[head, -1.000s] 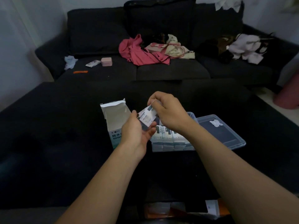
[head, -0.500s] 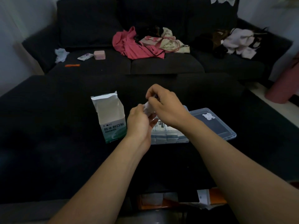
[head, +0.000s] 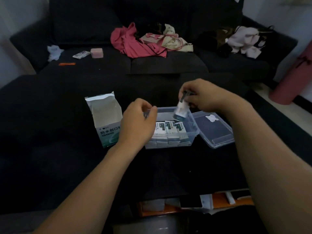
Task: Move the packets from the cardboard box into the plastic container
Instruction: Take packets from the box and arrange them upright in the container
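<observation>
An open white-and-green cardboard box [head: 106, 121] stands on the dark surface, left of a clear plastic container [head: 192, 125] lined with several white packets [head: 169, 128]. My right hand [head: 205, 96] pinches a small packet [head: 181, 110] that hangs blurred over the container's far right corner. My left hand [head: 137, 123] hovers at the container's left edge with curled fingers; something thin and dark shows at its fingertips, too small to identify.
The container's clear lid [head: 215, 129] lies just right of it. A dark sofa [head: 168, 65] behind carries a pink garment [head: 133, 43], a small pink box [head: 96, 53] and other clothes. Papers and an orange item [head: 217, 200] lie below the near edge.
My hands, together over the container's left side a second ago, have parted. The right hand carried a packet rightward over the container; the left stayed near the box.
</observation>
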Available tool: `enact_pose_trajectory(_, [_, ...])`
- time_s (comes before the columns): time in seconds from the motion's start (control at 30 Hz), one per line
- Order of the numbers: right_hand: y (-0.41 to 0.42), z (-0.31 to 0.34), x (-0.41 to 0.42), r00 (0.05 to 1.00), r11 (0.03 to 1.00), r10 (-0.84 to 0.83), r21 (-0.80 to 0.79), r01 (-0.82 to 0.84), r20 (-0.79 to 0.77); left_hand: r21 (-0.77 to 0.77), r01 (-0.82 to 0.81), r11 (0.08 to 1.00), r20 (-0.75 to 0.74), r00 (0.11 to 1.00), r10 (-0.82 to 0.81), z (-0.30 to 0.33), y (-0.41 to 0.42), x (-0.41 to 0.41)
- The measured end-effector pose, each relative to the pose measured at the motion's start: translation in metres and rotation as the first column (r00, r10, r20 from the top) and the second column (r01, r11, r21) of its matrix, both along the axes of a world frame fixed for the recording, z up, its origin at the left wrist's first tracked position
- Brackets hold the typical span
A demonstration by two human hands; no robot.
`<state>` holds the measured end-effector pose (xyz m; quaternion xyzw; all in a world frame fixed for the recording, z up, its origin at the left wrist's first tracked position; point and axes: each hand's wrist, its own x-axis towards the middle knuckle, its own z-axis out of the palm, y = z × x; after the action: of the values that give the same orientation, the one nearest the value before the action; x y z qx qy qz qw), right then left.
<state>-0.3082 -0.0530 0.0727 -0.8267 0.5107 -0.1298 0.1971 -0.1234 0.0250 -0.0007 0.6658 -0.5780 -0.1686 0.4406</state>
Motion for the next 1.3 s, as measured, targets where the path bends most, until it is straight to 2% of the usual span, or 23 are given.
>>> enact_pose_trajectory(0.07, [-0.002,-0.006,-0.002,0.979,0.999,-0.010,0.031,0.017,-0.204,0.015,0.117,0.993,0.313,0.943,-0.116,-0.004,0.004,0.007])
enact_pose_trajectory(0.1, [-0.003,-0.011,0.001,0.961,0.998,-0.007,0.062,0.025,-0.277,0.052,0.170,0.984,0.403,0.898,-0.177,-0.006,0.005,0.010])
enact_pose_trajectory(0.17, [-0.004,-0.022,0.010,0.929,0.991,-0.001,0.125,0.051,-0.371,0.115,0.259,0.959,0.510,0.813,-0.281,-0.010,0.007,0.012])
enact_pose_trajectory(0.3, [-0.011,-0.038,0.020,0.899,0.983,-0.010,0.160,0.089,-0.437,0.178,0.400,0.899,0.621,0.663,-0.418,-0.020,0.006,0.006])
enact_pose_trajectory(0.4, [-0.013,-0.049,0.022,0.877,0.986,-0.043,0.119,0.114,-0.478,0.292,0.425,0.857,0.630,0.589,-0.507,-0.029,0.003,-0.003])
enact_pose_trajectory(0.5, [-0.015,-0.058,0.022,0.871,0.991,-0.061,0.078,0.113,-0.488,0.340,0.398,0.852,0.645,0.561,-0.519,-0.035,0.000,-0.008])
enact_pose_trajectory(0.67, [-0.014,-0.066,0.025,0.854,0.994,-0.088,0.009,0.107,-0.513,0.335,0.380,0.862,0.656,0.563,-0.503,-0.039,-0.002,-0.011])
enact_pose_trajectory(0.87, [-0.017,-0.076,0.025,0.825,0.988,-0.109,-0.148,0.031,-0.555,0.338,0.359,0.870,0.671,0.556,-0.490,-0.040,-0.003,-0.012])
enact_pose_trajectory(1.03, [-0.014,-0.078,0.026,0.832,0.987,-0.093,-0.159,0.006,-0.547,0.323,0.354,0.878,0.682,0.555,-0.475,-0.040,-0.001,-0.013])
enact_pose_trajectory(1.3, [-0.012,-0.082,0.032,0.782,0.989,-0.102,-0.146,0.014,-0.614,0.329,0.350,0.877,0.683,0.554,-0.477,-0.039,-0.001,-0.013])
